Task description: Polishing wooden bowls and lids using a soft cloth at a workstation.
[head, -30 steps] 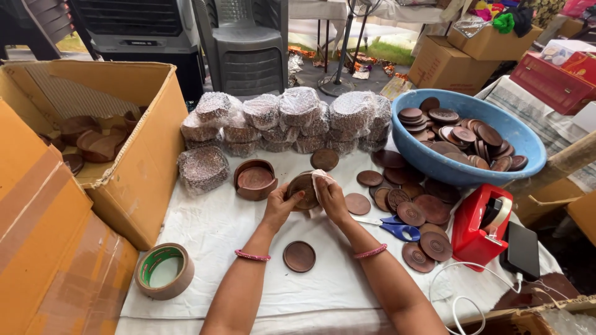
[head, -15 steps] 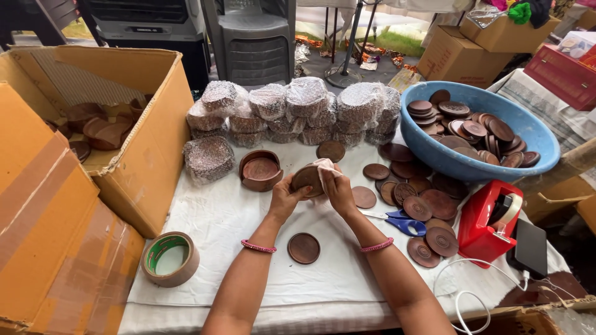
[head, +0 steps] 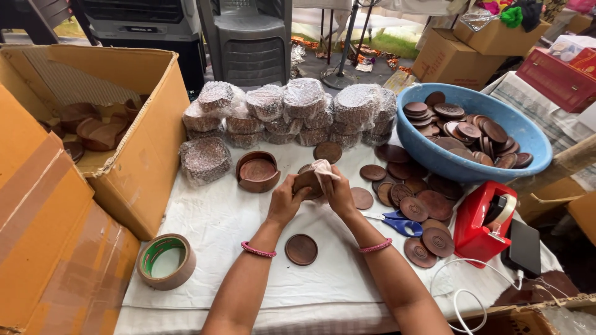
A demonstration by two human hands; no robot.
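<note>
My left hand [head: 287, 200] grips a round brown wooden disc [head: 307, 180] above the white-covered table [head: 217, 223]. My right hand [head: 339, 191] presses a small pale cloth [head: 321, 168] against the top of that disc. Both wrists wear pink bead bracelets. One loose brown disc [head: 301, 249] lies on the cloth just below my hands. A round wooden holder [head: 257, 170] with a disc inside stands to the left of my hands. More brown discs [head: 413, 195] lie scattered to the right.
Bubble-wrapped stacks [head: 292, 111] line the back. A blue bowl [head: 428, 152] of discs sits at the right, with a red tape dispenser [head: 481, 220], blue scissors [head: 397, 223], a phone [head: 524, 248]. An open cardboard box [head: 133, 142] and a tape roll [head: 166, 260] sit left.
My hands stay together on the disc and cloth, which shifts slightly over the disc. The camera view tilted a little; nothing else on the table moved.
</note>
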